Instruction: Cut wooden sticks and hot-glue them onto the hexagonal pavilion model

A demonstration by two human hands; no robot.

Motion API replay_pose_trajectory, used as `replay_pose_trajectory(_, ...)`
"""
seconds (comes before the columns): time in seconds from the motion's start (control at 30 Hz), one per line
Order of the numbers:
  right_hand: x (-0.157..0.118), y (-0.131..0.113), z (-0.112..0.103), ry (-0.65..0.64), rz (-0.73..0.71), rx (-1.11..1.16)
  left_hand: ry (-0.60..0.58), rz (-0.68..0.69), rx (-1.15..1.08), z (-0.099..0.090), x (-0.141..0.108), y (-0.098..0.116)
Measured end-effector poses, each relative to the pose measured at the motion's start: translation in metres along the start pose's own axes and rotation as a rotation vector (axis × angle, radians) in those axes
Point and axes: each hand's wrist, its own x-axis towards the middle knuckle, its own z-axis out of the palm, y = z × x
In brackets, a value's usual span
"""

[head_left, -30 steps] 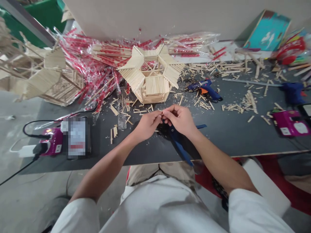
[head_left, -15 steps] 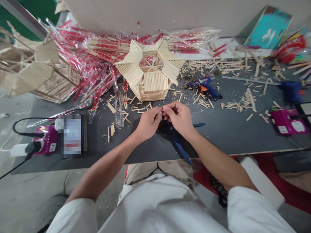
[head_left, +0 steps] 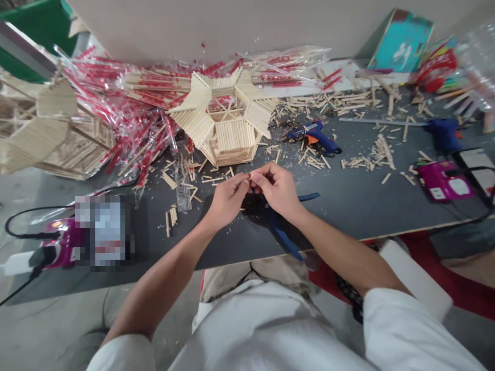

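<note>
My left hand (head_left: 228, 200) and my right hand (head_left: 277, 189) meet above the dark tabletop (head_left: 348, 206), fingertips pinched together around a small wooden stick piece (head_left: 249, 176). The piece is mostly hidden by my fingers. Just under my hands lie blue-handled cutters (head_left: 280, 229) with a black head, partly covered by my right hand. Beyond my fingertips stands a hexagonal model of wooden sticks (head_left: 230, 136) with flared roof panels.
Behind the model lie plastic bags of red-wrapped chopsticks (head_left: 135, 111). A larger stick model (head_left: 58, 129) stands at left. Blue glue guns (head_left: 313, 135) (head_left: 444, 134), a clear ruler (head_left: 183, 190), scattered stick pieces (head_left: 371, 154) and pink power units (head_left: 443, 180) occupy the table.
The whole scene has shifted left and slightly down in view as my head turned. My hands stay pinched together around the small piece.
</note>
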Motion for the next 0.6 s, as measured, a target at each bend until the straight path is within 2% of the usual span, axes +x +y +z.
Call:
replay_pose_trajectory(0.2,-0.001,-0.002,0.001,-0.003,0.000,0.003,-0.039,0.027,0.010,-0.002,0.001,-0.004)
replay_pose_trajectory(0.37,-0.003,-0.004,0.004,0.003,-0.013,0.020,0.017,0.105,0.039,0.002,0.000,-0.002)
replay_pose_trajectory(0.6,-0.001,-0.016,-0.003,-0.018,0.032,0.061,-0.028,0.152,0.112,-0.001,-0.003,0.006)
